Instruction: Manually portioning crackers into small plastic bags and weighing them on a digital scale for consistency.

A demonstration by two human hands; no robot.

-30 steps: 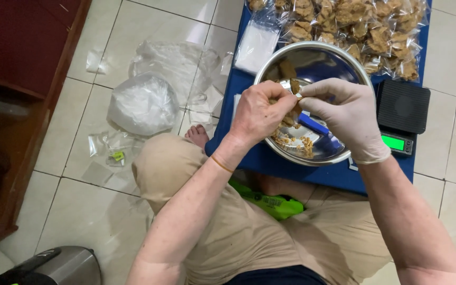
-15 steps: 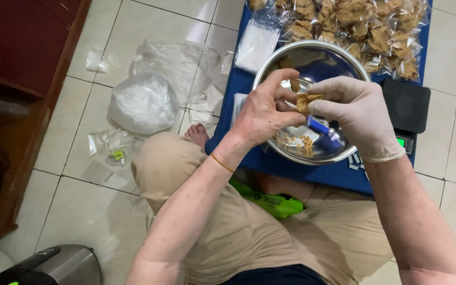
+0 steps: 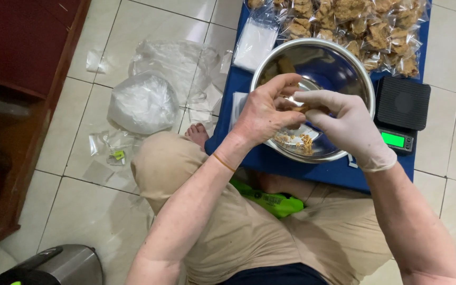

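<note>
Bare left hand (image 3: 267,111) and white-gloved right hand (image 3: 347,126) meet above the round stainless steel bowl (image 3: 344,63). Fingers of both are closed together on a small brown snack piece (image 3: 304,108), mostly hidden between them. Bowl sits on a low blue tabletop (image 3: 312,171); brown crumbs (image 3: 296,141) lie on its near inner side. Black digital scale with green display (image 3: 401,113) just right of bowl. Clear bags of brown snacks (image 3: 354,26) at far edge. White plastic bag bundle (image 3: 142,103) on the tiled floor, left.

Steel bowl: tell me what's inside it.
In the steel bowl lie brown snack pieces. The left hand and gloved right hand cover the rest.
</note>
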